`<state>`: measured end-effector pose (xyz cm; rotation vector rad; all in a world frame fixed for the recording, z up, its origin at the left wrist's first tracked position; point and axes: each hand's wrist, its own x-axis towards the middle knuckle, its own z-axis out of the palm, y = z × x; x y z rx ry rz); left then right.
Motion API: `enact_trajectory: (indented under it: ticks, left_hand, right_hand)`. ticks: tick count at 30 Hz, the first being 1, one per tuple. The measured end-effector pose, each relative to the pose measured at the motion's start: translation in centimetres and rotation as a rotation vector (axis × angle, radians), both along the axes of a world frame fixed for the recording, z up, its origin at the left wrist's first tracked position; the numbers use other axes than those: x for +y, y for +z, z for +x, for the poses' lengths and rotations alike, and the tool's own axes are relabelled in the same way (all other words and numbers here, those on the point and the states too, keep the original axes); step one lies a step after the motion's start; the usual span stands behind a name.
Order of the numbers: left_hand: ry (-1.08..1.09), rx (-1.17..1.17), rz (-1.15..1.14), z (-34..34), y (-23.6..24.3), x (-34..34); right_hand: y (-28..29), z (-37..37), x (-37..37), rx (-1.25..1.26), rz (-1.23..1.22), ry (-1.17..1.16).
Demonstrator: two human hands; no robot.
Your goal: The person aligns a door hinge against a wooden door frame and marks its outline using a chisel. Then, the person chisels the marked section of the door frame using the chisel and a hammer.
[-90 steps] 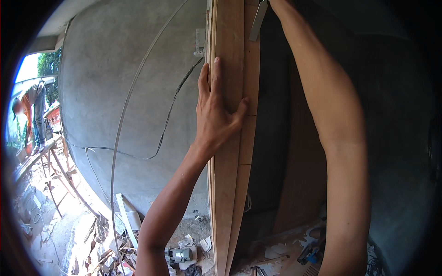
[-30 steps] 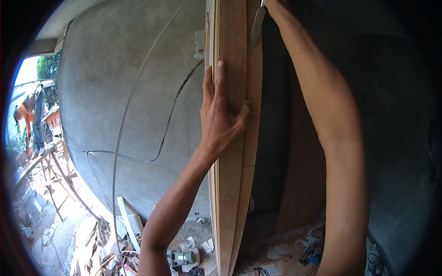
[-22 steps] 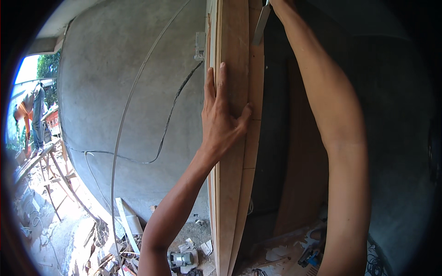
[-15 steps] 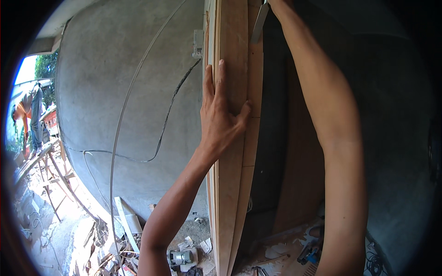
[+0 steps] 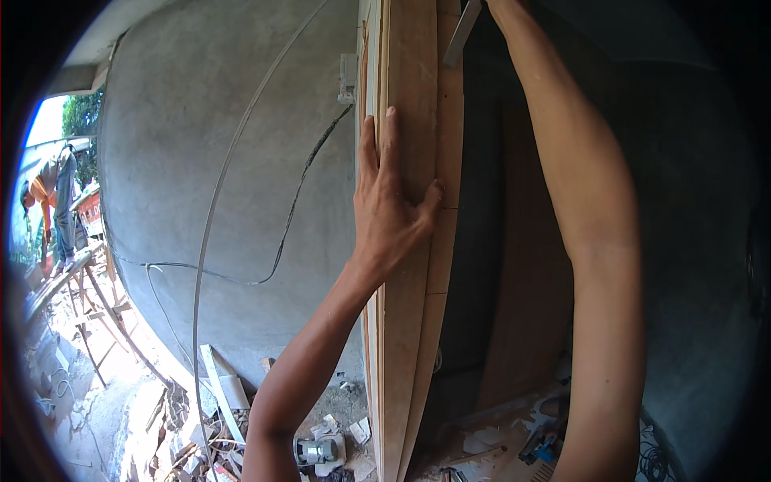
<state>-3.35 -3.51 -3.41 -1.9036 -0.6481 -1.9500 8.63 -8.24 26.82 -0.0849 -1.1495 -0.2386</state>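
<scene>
A tall wooden door frame (image 5: 409,321) stands upright in front of me, its long edge running from top to bottom of the view. My left hand (image 5: 390,205) rests against it with fingers spread, two pointing up and the thumb out to the right side. My right arm reaches high; only the base of my right hand (image 5: 496,5) shows at the top edge, its fingers out of sight. From that hand a flat metal tool (image 5: 463,34) slants down beside the frame's upper right side. Its exact kind cannot be made out.
A grey plastered wall (image 5: 201,145) with a switch box (image 5: 347,79) and hanging cable (image 5: 299,185) lies left. Rubble and a power tool (image 5: 317,451) are on the floor. Far left, another person (image 5: 56,197) bends over on a plank. Blue-handled tools (image 5: 536,450) lie at lower right.
My right arm and the flat metal tool have shifted slightly right and up. The left hand keeps its place on the frame. The whole view has drifted a little.
</scene>
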Motion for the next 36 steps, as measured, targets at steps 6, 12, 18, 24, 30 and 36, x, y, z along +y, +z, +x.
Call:
enact_trajectory:
  ticks: [6,12,18,24,30,36]
  left_hand:
    - [-0.023,-0.006,0.009,0.2,-0.1,0.1]
    - [-0.029,-0.011,-0.016,-0.1,0.0,-0.3]
    - [-0.01,-0.009,-0.001,0.0,-0.1,-0.1]
    - [-0.026,-0.007,-0.009,0.1,0.0,-0.1]
    - [-0.016,-0.014,0.005,0.3,-0.2,0.0]
    - [-0.017,-0.013,-0.013,-0.3,0.1,0.1]
  right_hand:
    - [-0.7,-0.2,-0.8,-0.033,-0.055,0.001]
    - [-2.2,-0.5,0.9,0.037,-0.053,-0.084]
    - [-1.7,-0.1,-0.1,0.03,-0.006,-0.075]
    - [-0.7,0.0,0.3,-0.042,0.048,-0.028]
    - [-1.1,-0.4,-0.1,-0.074,0.022,-0.011]
    - [-1.0,-0.9,1.6,-0.013,0.018,-0.006]
